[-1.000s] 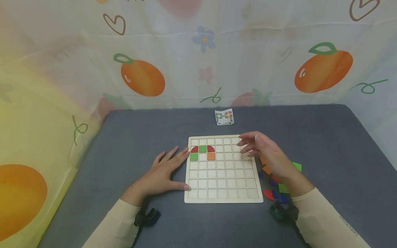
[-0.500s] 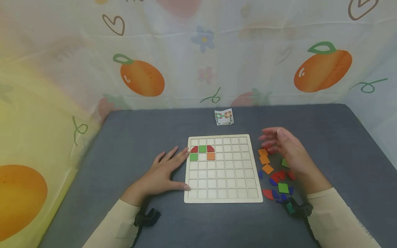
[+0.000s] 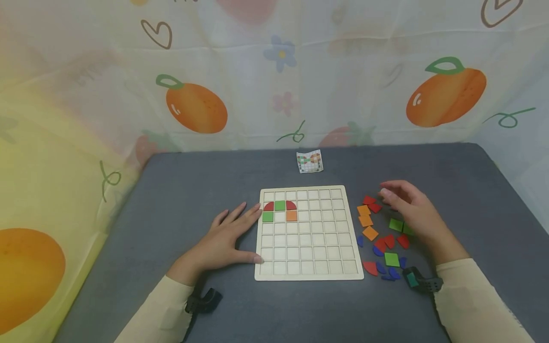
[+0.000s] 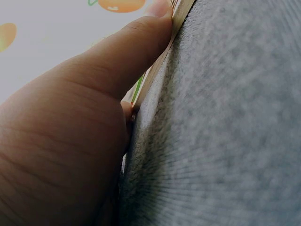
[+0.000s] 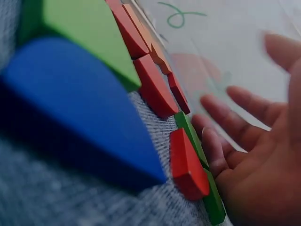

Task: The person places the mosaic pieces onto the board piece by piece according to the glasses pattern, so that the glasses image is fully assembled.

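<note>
A pale wooden grid board lies mid-table, bearing two red quarter-round pieces, two green squares and an orange square in its upper left cells. My left hand rests on the table with fingers spread, its fingertips and thumb at the board's left edge. To the right of the board my right hand hovers over loose tiles, fingers loosely bent and holding nothing. Below it are green squares, partly covered by the hand. In the right wrist view, a blue piece looms close to the camera.
Loose red pieces, orange squares and blue pieces are scattered right of the board. Behind the board lies a small printed pattern card. A patterned curtain hangs along the table's far edge.
My right hand has moved right from over the board's upper right corner to above the loose tiles, uncovering several of them. My left hand has stayed in place.
</note>
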